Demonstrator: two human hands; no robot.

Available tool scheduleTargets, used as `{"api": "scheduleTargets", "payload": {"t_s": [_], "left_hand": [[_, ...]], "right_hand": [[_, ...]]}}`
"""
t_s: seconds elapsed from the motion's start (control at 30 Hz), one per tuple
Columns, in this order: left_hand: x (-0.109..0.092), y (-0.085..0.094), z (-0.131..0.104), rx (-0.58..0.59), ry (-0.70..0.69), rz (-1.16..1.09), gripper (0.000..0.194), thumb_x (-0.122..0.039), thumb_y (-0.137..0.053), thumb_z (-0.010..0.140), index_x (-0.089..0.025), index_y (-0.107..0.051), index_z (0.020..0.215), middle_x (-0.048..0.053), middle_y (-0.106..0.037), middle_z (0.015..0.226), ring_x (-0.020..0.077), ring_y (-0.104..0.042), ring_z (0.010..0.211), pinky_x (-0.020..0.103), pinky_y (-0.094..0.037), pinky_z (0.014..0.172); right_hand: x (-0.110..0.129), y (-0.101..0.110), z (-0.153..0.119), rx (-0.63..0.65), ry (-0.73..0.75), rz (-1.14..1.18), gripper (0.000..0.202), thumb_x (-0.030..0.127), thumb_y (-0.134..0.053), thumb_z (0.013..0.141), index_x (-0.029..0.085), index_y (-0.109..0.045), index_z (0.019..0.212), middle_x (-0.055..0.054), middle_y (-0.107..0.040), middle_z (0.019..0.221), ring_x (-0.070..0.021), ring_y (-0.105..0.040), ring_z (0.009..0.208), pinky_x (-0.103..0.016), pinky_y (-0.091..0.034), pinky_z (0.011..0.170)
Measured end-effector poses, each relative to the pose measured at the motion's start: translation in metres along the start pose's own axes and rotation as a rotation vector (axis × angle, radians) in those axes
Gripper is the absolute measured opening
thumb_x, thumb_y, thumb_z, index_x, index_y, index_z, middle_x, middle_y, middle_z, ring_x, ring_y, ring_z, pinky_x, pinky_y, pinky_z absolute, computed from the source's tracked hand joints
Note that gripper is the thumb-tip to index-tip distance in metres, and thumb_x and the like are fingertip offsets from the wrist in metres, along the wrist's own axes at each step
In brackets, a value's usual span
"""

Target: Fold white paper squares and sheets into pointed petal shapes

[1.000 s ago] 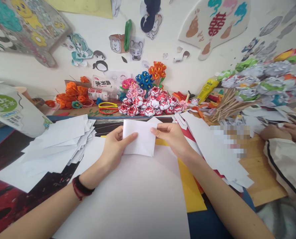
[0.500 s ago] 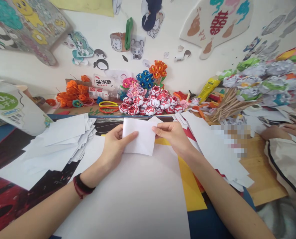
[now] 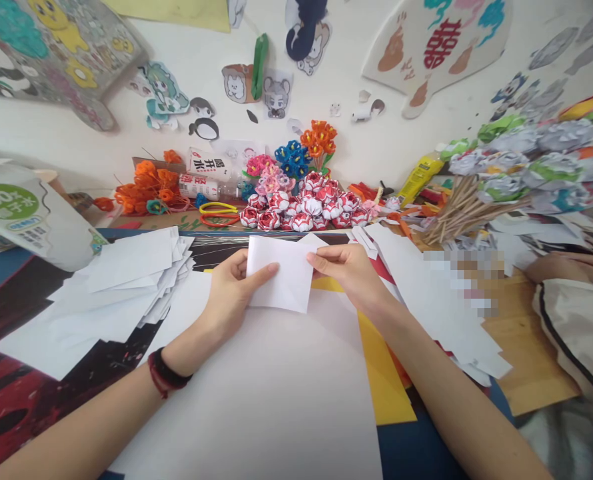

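Note:
Between my two hands is a small squarish piece of white paper point(image 3: 284, 283), held up over a large white sheet point(image 3: 276, 393). My left hand point(image 3: 231, 283) grips its left edge, thumb across the front and fingers behind. At the upper right, my right hand point(image 3: 344, 270) pinches the paper's edge between thumb and fingertips. A pointed white paper corner point(image 3: 312, 240) shows behind the top edge; whether it belongs to the same piece I cannot tell. Yellow paper point(image 3: 384, 380) sticks out from beneath the large sheet.
Cut white papers are stacked at left point(image 3: 131, 267), and more white sheets point(image 3: 426, 300) lie at right. Red-and-white paper flowers point(image 3: 311, 207) line the back. A white bottle point(image 3: 36, 213) leans at far left. Paper flowers on sticks point(image 3: 456, 207) and another person's hand point(image 3: 571, 267) are at right.
The view has shifted very slightly. Both hands keep the same hold on the white paper, with no other visible change.

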State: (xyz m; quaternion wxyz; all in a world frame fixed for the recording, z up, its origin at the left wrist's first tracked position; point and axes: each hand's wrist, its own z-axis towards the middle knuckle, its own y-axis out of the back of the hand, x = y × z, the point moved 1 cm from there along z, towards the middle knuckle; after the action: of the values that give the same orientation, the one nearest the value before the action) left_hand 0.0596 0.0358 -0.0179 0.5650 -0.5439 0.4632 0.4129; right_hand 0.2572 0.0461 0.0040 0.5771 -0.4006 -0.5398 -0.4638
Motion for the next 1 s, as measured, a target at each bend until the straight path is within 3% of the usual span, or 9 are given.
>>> {"api": "scheduleTargets", "payload": {"t_s": [0.4,0.7,1.0], "left_hand": [[-0.0017,-0.001,-0.0018,-0.003,-0.001,-0.013,0.045,-0.035,-0.08,0.067,-0.015,-0.065,0.105,0.01,-0.071,0.105,0.0251,-0.067,0.089,0.033,-0.053,0.074],[-0.0004,-0.0008,-0.0019,0.008,-0.018,0.006,0.044,-0.035,-0.078,0.07,-0.015,-0.065,0.106,0.01,-0.07,0.106,0.0246,-0.067,0.089,0.032,-0.053,0.075],[-0.0096,0.0043,0.0043,0.199,0.132,0.038,0.042,-0.034,-0.079,0.069,-0.016,-0.068,0.106,0.011,-0.072,0.105,0.027,-0.069,0.09,0.034,-0.056,0.076]], "right_hand": [[0.0014,0.0,-0.0006,-0.021,-0.017,-0.007,0.035,0.049,-0.069,0.077,0.016,-0.076,0.085,-0.007,-0.072,0.083,-0.0211,-0.066,0.075,-0.034,-0.054,0.074],[0.0025,0.0,-0.0005,-0.023,0.009,-0.04,0.03,0.045,-0.07,0.077,0.015,-0.075,0.078,-0.005,-0.07,0.078,-0.0189,-0.065,0.071,-0.031,-0.053,0.071],[0.0026,0.0012,-0.0004,-0.082,0.037,-0.108,0.034,0.048,-0.072,0.074,0.014,-0.072,0.074,-0.005,-0.069,0.074,-0.0186,-0.063,0.066,-0.03,-0.052,0.064]]}}
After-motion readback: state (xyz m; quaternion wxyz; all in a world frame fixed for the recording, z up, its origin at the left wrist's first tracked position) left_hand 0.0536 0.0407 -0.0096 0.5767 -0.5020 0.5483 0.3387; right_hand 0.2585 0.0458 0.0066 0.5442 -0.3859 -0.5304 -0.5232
